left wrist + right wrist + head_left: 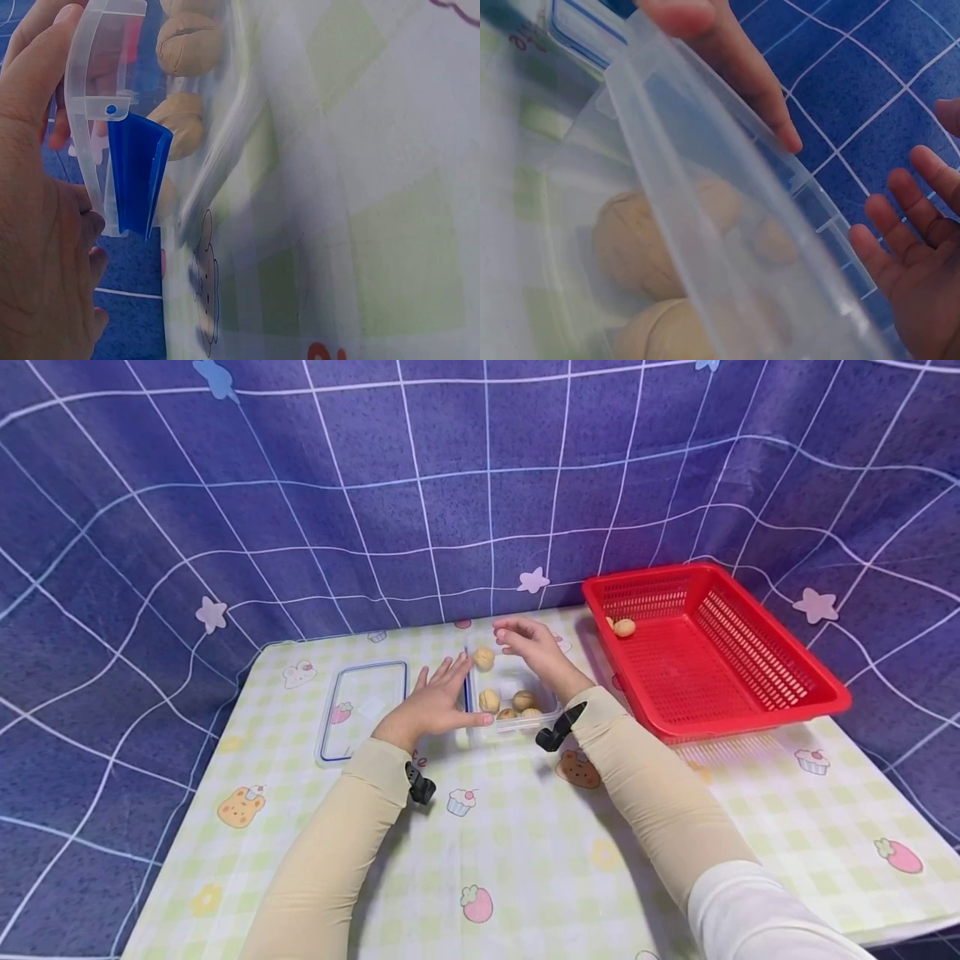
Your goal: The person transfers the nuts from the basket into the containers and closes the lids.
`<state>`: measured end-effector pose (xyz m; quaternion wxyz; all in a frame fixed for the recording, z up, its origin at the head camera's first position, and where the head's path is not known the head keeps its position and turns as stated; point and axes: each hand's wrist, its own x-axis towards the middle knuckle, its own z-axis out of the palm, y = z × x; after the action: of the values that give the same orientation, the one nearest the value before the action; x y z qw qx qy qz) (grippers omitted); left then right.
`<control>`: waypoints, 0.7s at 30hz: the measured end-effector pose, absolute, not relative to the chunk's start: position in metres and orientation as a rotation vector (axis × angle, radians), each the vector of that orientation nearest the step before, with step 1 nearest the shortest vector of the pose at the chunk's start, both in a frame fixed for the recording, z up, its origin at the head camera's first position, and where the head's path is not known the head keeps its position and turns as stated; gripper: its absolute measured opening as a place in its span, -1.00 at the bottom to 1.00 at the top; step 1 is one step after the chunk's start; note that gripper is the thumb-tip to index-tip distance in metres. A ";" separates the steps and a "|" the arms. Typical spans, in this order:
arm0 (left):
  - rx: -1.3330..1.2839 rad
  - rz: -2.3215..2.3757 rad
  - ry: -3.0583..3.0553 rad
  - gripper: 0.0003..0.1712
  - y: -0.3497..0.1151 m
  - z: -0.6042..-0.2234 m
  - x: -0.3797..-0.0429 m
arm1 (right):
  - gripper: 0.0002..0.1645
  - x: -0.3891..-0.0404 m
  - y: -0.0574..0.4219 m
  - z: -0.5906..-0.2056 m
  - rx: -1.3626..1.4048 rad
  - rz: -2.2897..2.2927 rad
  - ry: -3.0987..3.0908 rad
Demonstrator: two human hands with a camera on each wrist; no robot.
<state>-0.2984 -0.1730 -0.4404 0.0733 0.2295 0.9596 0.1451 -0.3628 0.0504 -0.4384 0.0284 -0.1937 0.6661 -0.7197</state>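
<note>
A clear plastic container [509, 724] with several walnuts [489, 700] in it stands mid-table, its blue clip [139, 176] hanging down at one side. My left hand [438, 697] rests against the container's left side with fingers spread, the thumb at its near left corner. Over the far right part of the container is my right hand [536, 652], its fingers loosely bent and nothing between them. The right wrist view shows this right hand [922, 262] beside the container wall, and the left thumb [679, 15] at the rim.
A red basket [720, 727] stands at the right, with walnuts [624, 627] in its far left corner. Left of my left hand lies a clear lid [365, 670] with a blue seal. A blue curtain [450, 510] hangs behind the table.
</note>
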 end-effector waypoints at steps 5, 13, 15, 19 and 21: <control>0.688 0.431 2.880 0.39 -0.174 -0.440 -0.298 | -0.54 -0.362 0.050 -0.425 -0.633 -2.213 2.085; 0.680 0.444 2.878 0.37 -0.174 -0.437 -0.297 | -0.57 -0.358 0.053 -0.388 -0.745 -2.279 2.139; 0.680 0.440 2.878 0.38 -0.174 -0.437 -0.297 | -0.59 -0.356 0.055 -0.379 -0.771 -2.273 2.172; 0.676 0.440 2.873 0.39 -0.174 -0.438 -0.297 | -0.61 -0.354 0.063 -0.363 -0.800 -2.286 2.199; 0.674 0.448 2.866 0.39 -0.173 -0.438 -0.296 | -0.62 -0.354 0.069 -0.357 -0.801 -2.298 2.201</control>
<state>-0.2964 -0.1732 -0.4382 0.0818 0.2255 0.9592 0.1499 -0.3541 0.0692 -0.3567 -0.0697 -0.2436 0.6692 -0.6986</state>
